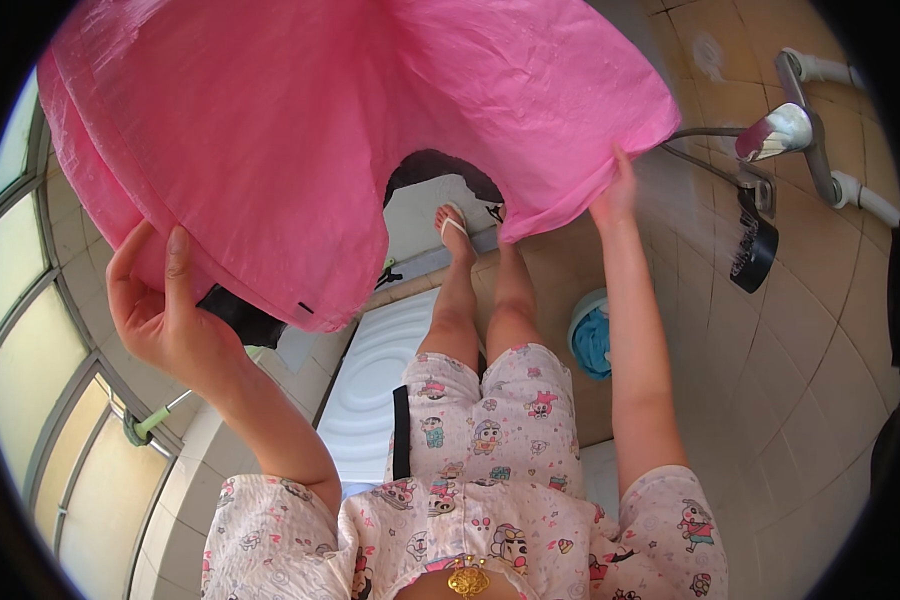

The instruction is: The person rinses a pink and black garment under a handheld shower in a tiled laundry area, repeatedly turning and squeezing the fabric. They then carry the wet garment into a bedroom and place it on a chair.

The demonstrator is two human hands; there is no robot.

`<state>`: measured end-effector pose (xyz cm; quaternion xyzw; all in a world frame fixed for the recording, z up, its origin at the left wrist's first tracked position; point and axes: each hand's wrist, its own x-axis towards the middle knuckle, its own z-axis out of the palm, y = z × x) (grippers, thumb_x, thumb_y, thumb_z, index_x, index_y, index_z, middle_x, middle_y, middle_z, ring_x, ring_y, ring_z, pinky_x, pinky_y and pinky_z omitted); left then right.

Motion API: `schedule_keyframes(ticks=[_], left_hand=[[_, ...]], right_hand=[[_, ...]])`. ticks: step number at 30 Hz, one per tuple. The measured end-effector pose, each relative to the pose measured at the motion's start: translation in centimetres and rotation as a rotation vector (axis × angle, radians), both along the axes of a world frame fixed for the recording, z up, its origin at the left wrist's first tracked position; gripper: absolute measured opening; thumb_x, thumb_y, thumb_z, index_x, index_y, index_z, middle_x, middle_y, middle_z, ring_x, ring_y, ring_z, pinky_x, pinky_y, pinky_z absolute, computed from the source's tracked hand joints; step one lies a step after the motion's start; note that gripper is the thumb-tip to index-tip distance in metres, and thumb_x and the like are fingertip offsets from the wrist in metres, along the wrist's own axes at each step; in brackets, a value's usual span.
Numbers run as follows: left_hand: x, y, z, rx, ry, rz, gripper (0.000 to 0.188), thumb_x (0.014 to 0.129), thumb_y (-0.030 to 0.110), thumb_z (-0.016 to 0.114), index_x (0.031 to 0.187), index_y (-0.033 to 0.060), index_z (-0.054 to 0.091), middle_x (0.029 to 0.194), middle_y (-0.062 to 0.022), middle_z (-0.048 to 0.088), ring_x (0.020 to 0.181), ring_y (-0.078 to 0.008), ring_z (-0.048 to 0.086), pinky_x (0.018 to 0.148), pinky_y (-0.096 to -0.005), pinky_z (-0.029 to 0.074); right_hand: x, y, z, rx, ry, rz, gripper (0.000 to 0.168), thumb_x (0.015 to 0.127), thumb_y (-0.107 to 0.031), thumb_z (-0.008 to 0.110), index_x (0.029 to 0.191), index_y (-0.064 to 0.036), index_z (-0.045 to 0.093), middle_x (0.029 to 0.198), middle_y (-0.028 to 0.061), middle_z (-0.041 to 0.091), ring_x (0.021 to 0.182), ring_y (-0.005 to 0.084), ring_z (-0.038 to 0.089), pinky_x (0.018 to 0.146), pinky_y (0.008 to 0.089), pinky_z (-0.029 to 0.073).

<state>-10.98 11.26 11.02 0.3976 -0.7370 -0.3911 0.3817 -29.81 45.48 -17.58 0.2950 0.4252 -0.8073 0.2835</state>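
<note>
A large piece of thin pink cloth (270,150), wet and creased, is spread wide before me at the top of the view. My left hand (172,322) pinches its lower left hem between thumb and fingers. Below that hem hangs a black patch (244,315). On the other side, my right hand (616,195) grips the lower right edge, its fingers partly hidden behind the cloth. A dark-edged curved gap lies between the two halves. Water sprays from a black shower head (754,251) towards the cloth's right side.
A mixer tap (810,142) and pipes are on the tiled wall at right. A basin (576,322) with blue cloth (592,345) stands on the floor. At left are a white ribbed panel (375,390), a green-handled mop (150,426) and framed windows (15,262).
</note>
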Motion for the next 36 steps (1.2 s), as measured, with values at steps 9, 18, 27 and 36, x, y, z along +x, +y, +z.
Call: schedule_keyframes(ticks=[9,18,27,36], left_hand=[[1.1,-0.3,0.3,0.013,-0.019,-0.002,0.025,0.084,-0.008,0.069,0.108,-0.0074,0.063,0.102,-0.0143,0.068,0.094,-0.0162,0.065,0.089,-0.0258,0.053],[1.7,-0.1,0.0,0.035,-0.022,0.014,0.026,0.082,-0.009,0.071,0.107,-0.0066,0.064,0.102,-0.0131,0.068,0.094,-0.0159,0.065,0.087,-0.0261,0.053],[1.4,0.4,-0.6,0.06,0.018,0.02,0.026,0.08,-0.006,0.076,0.104,-0.0029,0.066,0.094,-0.0088,0.069,0.084,-0.0124,0.064,0.079,-0.0228,0.052],[1.0,0.8,-0.8,0.082,0.022,0.008,0.026,0.08,-0.005,0.076,0.103,-0.0029,0.066,0.095,-0.009,0.069,0.086,-0.0128,0.065,0.082,-0.0233,0.052]], right_hand=[[0.0,-0.9,-0.1,-0.003,0.01,0.009,0.053,0.095,-0.03,0.058,0.138,-0.002,0.045,0.143,0.0128,0.048,0.134,0.03,0.043,0.116,0.0461,0.029],[0.6,-1.0,0.0,0.022,0.04,0.009,0.055,0.095,-0.028,0.06,0.139,0.0,0.043,0.144,0.0129,0.047,0.134,0.028,0.043,0.115,0.0438,0.03],[1.0,-1.1,1.2,0.028,0.058,0.007,0.056,0.093,-0.026,0.062,0.139,0.002,0.044,0.143,0.0114,0.048,0.132,0.025,0.044,0.114,0.041,0.031],[1.1,-0.6,1.3,0.041,0.056,0.005,0.055,0.093,-0.027,0.062,0.138,0.0,0.045,0.141,0.0109,0.049,0.131,0.0252,0.045,0.114,0.0408,0.031]])
